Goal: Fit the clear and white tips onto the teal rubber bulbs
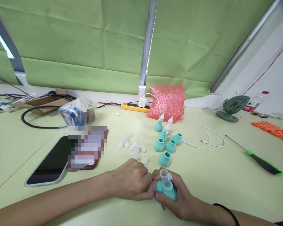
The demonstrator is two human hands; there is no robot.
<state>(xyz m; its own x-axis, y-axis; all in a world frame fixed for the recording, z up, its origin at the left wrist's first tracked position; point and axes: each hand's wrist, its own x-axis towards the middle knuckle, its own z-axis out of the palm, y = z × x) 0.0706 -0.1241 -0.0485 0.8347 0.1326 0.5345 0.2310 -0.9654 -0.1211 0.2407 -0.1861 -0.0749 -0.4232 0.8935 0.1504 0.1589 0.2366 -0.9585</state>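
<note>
My right hand (182, 199) is wrapped round a teal squeeze bulb (170, 193), with a clear plastic tube (166, 179) standing up out of its neck. Against the bulb's left side, my left hand (134, 182) has its fingers closed in a pinch; what sits between those fingertips is hidden. Several other teal bulbs (165, 159) stand beyond my hands, most with open necks. A few at the back carry whitish pointed tips (170, 121). Left of them lies a loose scatter of small translucent white plastic pieces (135, 150).
At left lie a dark-screened phone (48, 161) and a second phone (89, 150), partly blurred. A screwdriver (261, 161), white cable (209, 141) and green fan (234, 106) are at right. Behind are pink bubble wrap (167, 102), a yellow power strip (134, 107) and a wrapped package (76, 113).
</note>
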